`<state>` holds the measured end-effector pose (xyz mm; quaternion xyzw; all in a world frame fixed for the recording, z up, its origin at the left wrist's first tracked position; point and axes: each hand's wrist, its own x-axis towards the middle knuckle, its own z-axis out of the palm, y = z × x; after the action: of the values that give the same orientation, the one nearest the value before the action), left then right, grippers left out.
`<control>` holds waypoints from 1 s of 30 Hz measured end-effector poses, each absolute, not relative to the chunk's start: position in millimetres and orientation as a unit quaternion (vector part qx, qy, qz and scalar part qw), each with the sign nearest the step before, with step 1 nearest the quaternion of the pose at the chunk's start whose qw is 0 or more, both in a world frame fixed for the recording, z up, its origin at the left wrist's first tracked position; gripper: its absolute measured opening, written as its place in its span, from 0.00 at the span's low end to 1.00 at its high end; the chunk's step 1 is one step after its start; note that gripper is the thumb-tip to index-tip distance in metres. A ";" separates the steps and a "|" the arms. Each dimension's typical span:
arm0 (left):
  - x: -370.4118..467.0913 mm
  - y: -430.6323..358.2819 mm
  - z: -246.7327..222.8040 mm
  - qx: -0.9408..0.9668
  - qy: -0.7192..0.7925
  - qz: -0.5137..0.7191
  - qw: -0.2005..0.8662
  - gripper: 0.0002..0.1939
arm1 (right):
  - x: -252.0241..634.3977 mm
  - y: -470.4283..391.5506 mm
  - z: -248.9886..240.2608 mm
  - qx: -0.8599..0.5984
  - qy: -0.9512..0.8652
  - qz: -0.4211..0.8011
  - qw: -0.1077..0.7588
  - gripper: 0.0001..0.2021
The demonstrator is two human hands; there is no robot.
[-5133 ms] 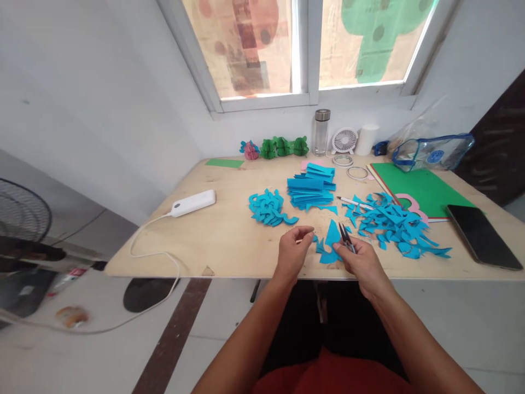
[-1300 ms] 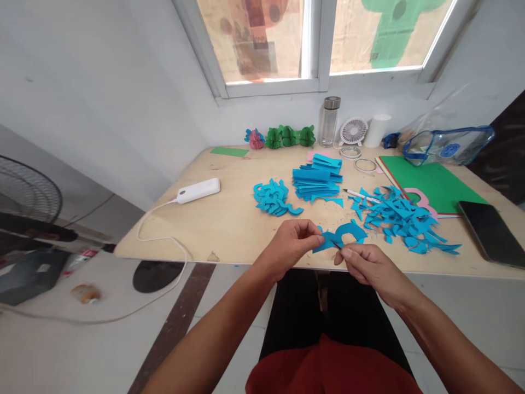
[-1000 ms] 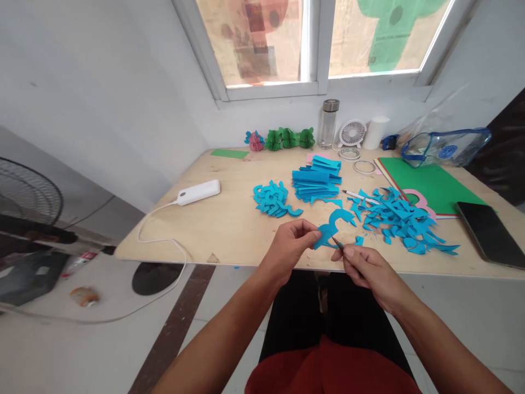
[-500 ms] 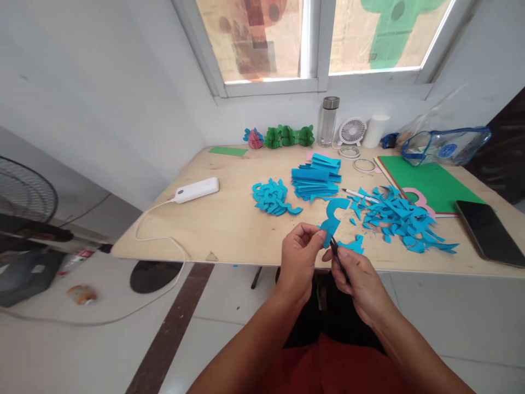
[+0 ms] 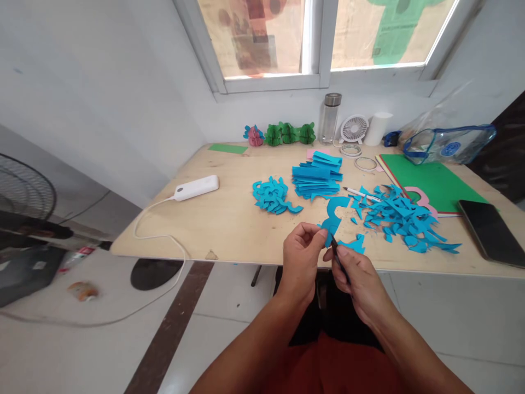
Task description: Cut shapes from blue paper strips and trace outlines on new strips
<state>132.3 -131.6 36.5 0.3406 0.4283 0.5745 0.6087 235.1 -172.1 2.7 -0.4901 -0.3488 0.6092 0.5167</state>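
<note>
My left hand (image 5: 302, 249) pinches a curvy piece of blue paper (image 5: 331, 223) between thumb and fingers, just above the table's front edge. Dark scissors (image 5: 339, 259) are gripped in my right hand (image 5: 357, 272). Their tips meet the lower edge of the paper, right beside my left thumb; the handles are mostly hidden by my fingers. Left of the paper is a small heap of curved blue cut-outs (image 5: 270, 195). A stack of folded blue paper strips (image 5: 314, 179) lies behind it, and a spread of blue paper scraps (image 5: 404, 216) lies to the right.
A white power bank (image 5: 197, 187) with a cable lies on the left. Green paper sheets (image 5: 443, 183), a phone (image 5: 490, 232) and a white pen (image 5: 356, 192) are on the right. Along the wall stand green paper ornaments (image 5: 289, 133), a glass bottle (image 5: 329, 119) and a small fan (image 5: 354, 129).
The scissors' blades look closer together than before, at nearly the same spot on the paper. Both hands stay almost where they were; the view has shifted slightly.
</note>
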 end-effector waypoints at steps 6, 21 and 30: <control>132.7 -132.2 37.3 0.337 0.435 0.573 0.607 0.07 | 235.3 -172.0 2.0 -0.492 -0.349 0.609 0.515 0.19; 132.0 -134.0 36.8 0.313 0.429 0.562 0.634 0.09 | 235.3 -172.2 4.5 -0.500 -0.357 0.605 0.507 0.21; 132.6 -136.5 34.8 0.290 0.421 0.550 0.660 0.11 | 234.4 -172.6 7.4 -0.504 -0.357 0.602 0.506 0.21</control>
<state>132.6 -136.5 34.8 0.2902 0.4209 0.5500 0.6604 234.4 -172.6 7.4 -0.5039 -0.3568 0.6023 0.5059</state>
